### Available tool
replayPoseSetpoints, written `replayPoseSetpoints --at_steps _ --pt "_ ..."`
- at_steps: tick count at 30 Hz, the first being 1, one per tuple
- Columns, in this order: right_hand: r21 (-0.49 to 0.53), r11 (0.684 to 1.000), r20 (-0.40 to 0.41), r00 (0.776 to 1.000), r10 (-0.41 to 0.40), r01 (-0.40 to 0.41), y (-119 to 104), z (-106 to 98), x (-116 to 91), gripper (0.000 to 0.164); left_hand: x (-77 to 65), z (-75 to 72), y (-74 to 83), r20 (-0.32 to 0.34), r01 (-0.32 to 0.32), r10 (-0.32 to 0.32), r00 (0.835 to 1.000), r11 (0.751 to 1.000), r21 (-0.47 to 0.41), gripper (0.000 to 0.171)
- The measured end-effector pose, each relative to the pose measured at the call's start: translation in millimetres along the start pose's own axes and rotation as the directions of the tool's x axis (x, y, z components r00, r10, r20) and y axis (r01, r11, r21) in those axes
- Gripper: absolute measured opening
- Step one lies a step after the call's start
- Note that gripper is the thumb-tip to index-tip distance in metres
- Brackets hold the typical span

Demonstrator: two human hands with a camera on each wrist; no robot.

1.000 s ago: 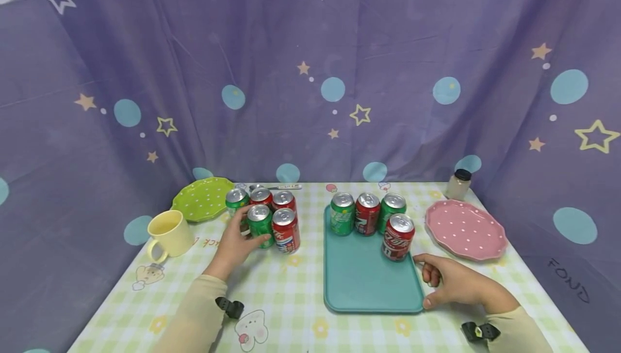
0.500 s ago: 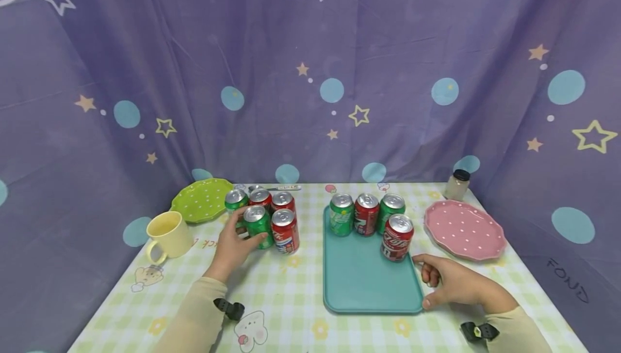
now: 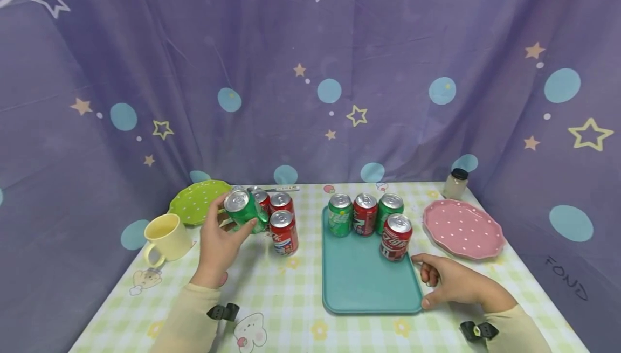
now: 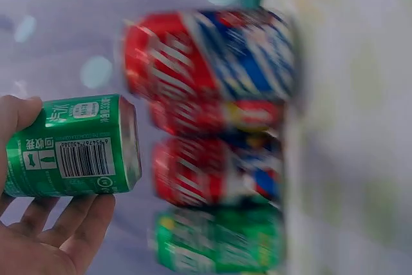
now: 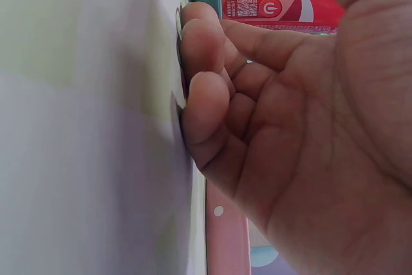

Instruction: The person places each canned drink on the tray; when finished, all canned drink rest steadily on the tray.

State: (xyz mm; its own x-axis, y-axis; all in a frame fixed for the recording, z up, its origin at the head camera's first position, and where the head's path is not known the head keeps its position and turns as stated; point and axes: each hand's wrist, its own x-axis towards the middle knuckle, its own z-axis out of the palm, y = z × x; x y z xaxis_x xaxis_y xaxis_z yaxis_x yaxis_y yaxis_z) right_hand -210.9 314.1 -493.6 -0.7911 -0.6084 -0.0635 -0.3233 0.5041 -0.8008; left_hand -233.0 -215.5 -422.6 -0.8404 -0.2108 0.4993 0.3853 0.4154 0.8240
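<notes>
The left hand (image 3: pixel 219 244) grips a green metal soda can (image 3: pixel 245 212), tilted and raised off the checked tablecloth (image 3: pixel 291 302) beside three upright red metal cans (image 3: pixel 284 237); its label shows a barcode and "汽水". The right hand (image 3: pixel 456 284), thumb and forefinger spread wide, touches the rim of a teal rectangular tray (image 3: pixel 368 288) holding two green cans (image 3: pixel 340 216) and two red-labelled cans (image 3: pixel 396 240), all upright. The nearest red label reads "汽水" above a QR code.
</notes>
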Motion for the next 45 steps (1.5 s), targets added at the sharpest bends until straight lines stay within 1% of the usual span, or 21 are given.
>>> replayPoseSetpoints --at_steps 1,3,4,5,7,10,13,15,16,18,21,26,30,33,35,38,42,45 --pt "-0.001 1.000 -0.001 1.000 0.002 -0.002 0 0 0 0.094 -0.7 0.2 6.6 0.000 -0.018 0.018 1.000 1.000 -0.009 0.083" --pt "-0.002 1.000 -0.003 1.000 0.000 0.000 0 0 0 0.094 -2.5 1.8 21.0 0.022 -0.051 0.052 0.998 0.998 -0.021 0.083" --pt "-0.008 1.000 -0.005 1.000 0.002 -0.002 0 0 0 0.094 -3.4 3.2 26.7 0.041 -0.077 0.079 0.996 0.997 -0.030 0.083" --pt "-0.013 1.000 -0.005 1.000 0.005 -0.005 1 0 0 0.094 -3.8 5.5 28.7 0.062 -0.097 0.100 0.993 0.994 -0.042 0.083" --pt "-0.017 1.000 -0.007 1.000 0.006 -0.006 2 0 0 0.094 -6.4 12.8 40.6 0.106 -0.126 0.132 0.986 0.990 -0.059 0.082" --pt "-0.007 1.000 -0.008 1.000 0.003 -0.003 2 0 -1 0.094 -10.7 28.8 52.8 0.178 -0.152 0.166 0.970 0.984 -0.093 0.080" --pt "0.007 1.000 -0.010 1.000 -0.007 0.007 1 0 -1 0.094 -14.5 49.7 56.6 0.245 -0.162 0.194 0.950 0.976 -0.143 0.079" --pt "0.015 1.000 -0.010 1.000 -0.013 0.013 1 1 -1 0.094 -17.2 64.7 56.1 0.286 -0.156 0.198 0.937 0.974 -0.163 0.080" --pt "0.016 1.000 -0.010 1.000 -0.014 0.014 1 1 -1 0.094 -18.6 72.1 56.0 0.306 -0.148 0.198 0.931 0.973 -0.179 0.080" --pt "0.015 1.000 -0.010 1.000 -0.011 0.012 2 1 -1 0.094 -21.8 86.2 55.8 0.330 -0.136 0.189 0.925 0.975 -0.178 0.081" --pt "0.009 1.000 -0.007 1.000 -0.003 0.003 2 1 -1 0.094 -27.6 105.2 57.2 0.367 -0.113 0.163 0.916 0.982 -0.154 0.081" --pt "0.002 1.000 -0.009 1.000 -0.002 0.002 3 0 -1 0.094 -35.8 134.1 58.6 0.423 -0.103 0.137 0.896 0.989 -0.102 0.080" --pt "0.009 1.000 -0.003 1.000 0.007 -0.007 5 0 0 0.094 -40.5 155.8 54.3 0.474 -0.077 0.098 0.875 0.995 -0.065 0.081" --pt "0.007 1.000 -0.002 1.000 0.019 -0.019 6 0 0 0.095 -42.6 171.0 49.4 0.500 -0.061 0.073 0.863 0.997 -0.040 0.081" --pt "0.007 1.000 -0.001 1.000 0.019 -0.019 7 0 0 0.095 -43.5 180.1 46.2 0.511 -0.054 0.056 0.858 0.998 -0.019 0.079" --pt "-0.002 1.000 -0.004 1.000 0.017 -0.017 7 0 0 0.096 -44.3 191.4 42.4 0.517 -0.058 0.034 0.855 0.998 0.031 0.077" --pt "-0.006 1.000 -0.004 1.000 0.025 -0.025 6 0 1 0.096 -45.9 201.4 38.8 0.523 -0.077 0.010 0.852 0.991 0.108 0.076" --pt "-0.004 0.999 -0.003 0.999 0.036 -0.036 5 0 1 0.096 -46.9 206.7 37.8 0.532 -0.090 0.004 0.846 0.987 0.136 0.077"
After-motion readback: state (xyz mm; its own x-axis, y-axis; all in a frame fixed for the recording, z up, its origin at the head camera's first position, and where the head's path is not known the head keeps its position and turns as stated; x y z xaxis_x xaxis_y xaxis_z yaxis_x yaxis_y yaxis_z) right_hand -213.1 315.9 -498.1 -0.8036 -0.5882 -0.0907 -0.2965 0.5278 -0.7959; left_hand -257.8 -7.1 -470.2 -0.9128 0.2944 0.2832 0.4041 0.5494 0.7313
